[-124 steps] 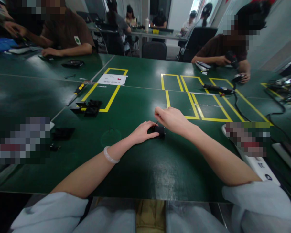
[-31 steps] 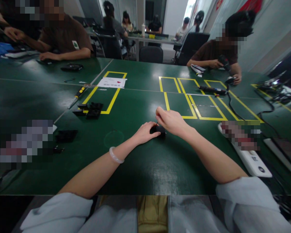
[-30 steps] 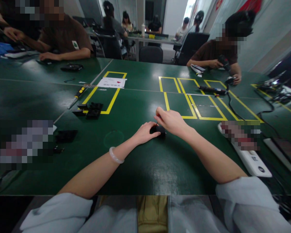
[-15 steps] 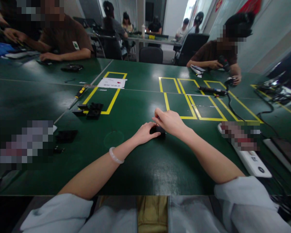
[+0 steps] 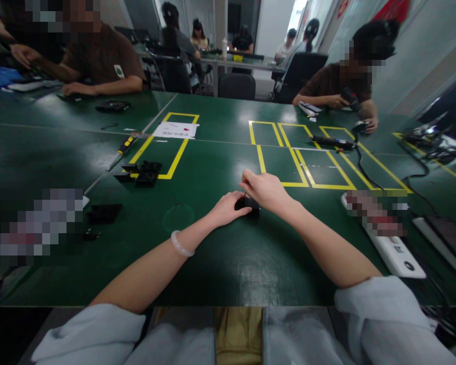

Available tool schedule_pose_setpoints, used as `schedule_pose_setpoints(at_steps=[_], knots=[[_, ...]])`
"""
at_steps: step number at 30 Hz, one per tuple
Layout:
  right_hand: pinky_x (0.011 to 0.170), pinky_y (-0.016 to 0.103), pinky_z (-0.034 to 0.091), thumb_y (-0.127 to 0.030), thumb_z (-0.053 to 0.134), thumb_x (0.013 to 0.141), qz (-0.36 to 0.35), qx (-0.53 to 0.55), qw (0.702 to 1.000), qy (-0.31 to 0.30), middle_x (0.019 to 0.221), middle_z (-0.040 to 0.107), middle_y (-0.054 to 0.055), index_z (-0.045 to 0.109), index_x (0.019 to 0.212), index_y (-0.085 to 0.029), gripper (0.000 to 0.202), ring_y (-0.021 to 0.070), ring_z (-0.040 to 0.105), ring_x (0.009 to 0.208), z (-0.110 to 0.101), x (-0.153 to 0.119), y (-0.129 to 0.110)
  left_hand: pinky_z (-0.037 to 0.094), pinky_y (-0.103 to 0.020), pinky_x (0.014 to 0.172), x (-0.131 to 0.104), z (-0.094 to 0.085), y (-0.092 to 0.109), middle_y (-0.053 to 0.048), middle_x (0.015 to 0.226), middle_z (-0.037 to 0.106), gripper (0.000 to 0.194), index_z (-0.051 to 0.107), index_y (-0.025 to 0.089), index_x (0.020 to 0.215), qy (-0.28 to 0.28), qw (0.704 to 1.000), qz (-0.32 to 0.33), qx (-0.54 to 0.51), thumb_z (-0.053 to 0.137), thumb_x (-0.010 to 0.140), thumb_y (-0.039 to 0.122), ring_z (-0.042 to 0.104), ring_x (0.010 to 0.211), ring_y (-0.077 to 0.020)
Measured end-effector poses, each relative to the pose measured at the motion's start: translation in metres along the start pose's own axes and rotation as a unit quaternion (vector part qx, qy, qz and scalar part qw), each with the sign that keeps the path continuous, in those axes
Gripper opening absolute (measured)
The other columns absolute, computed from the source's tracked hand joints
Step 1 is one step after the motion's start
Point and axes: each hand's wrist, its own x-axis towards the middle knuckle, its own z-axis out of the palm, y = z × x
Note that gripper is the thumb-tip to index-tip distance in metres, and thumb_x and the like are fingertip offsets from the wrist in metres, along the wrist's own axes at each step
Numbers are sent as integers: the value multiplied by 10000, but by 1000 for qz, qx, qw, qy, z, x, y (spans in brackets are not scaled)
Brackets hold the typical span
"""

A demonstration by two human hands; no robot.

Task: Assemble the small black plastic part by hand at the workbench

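On the green table (image 5: 220, 274), a small black boxy part (image 5: 254, 205) sits between my hands, partly covered by them. My left hand (image 5: 228, 209) grips it from the left, thumb along the near side and fingers behind. Above it my right hand (image 5: 266, 190) is closed in a pinch. A thin dark shaft (image 5: 245, 195) runs down from those fingers toward the black part; its upper end is hidden in the hand, so its kind cannot be told. Further left lie several black plastic pieces (image 5: 148, 173) and a flat black piece (image 5: 103, 213).
A yellow-and-black handled tool (image 5: 126, 145) and a paper sheet (image 5: 177, 130) lie left of centre. Yellow tape outlines mark the table. A black cylindrical tool (image 5: 332, 142) with a cable and a white power strip (image 5: 399, 253) are at right. Co-workers sit across the table.
Both hands keep nearly the same place and grip on the black part. At the far left, a co-worker's raised hand has shifted slightly.
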Motion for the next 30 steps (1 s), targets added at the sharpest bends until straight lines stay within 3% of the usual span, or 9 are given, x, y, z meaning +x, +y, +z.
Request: schedule_pose_setpoints(at_steps=[5,13,23,27,30], knots=[[615,296,265,-274,366,1027,-8,29,1000,10,939,763,60,563,1190,-181,273,192,660,761,1,-2,1,482,-482,1008,0,1,-1,-115,1230,688,418,630,170,1227,0,1000,-2,7,690,905,430,632,1126,-318],[624,301,275,-353,373,1045,-6,2,1000,6,900,763,68,585,1124,-191,277,204,675,765,1,-2,-1,484,-481,1017,0,0,1,-97,1223,692,431,622,201,1258,3,1000,3,0,695,904,435,640,1131,-309],[623,298,297,-278,377,1028,-29,22,999,28,973,768,61,565,1127,-183,233,197,693,797,2,-4,-4,496,-484,1001,0,1,-2,-116,1226,687,392,636,186,1166,8,1000,10,-16,676,914,483,637,1132,-324],[606,306,271,-381,352,1061,-1,-15,1000,12,906,772,75,575,1128,-185,304,221,703,780,0,-3,-7,484,-483,1026,0,0,0,-102,1249,687,382,634,199,1184,6,1000,12,-24,677,914,467,631,1156,-322],[593,302,258,-342,333,1063,12,-25,1000,1,908,771,78,553,1174,-183,293,221,705,784,0,-1,-7,479,-481,1030,0,-1,0,-99,1238,689,416,627,201,1234,4,1000,5,-15,693,905,448,632,1149,-318]])
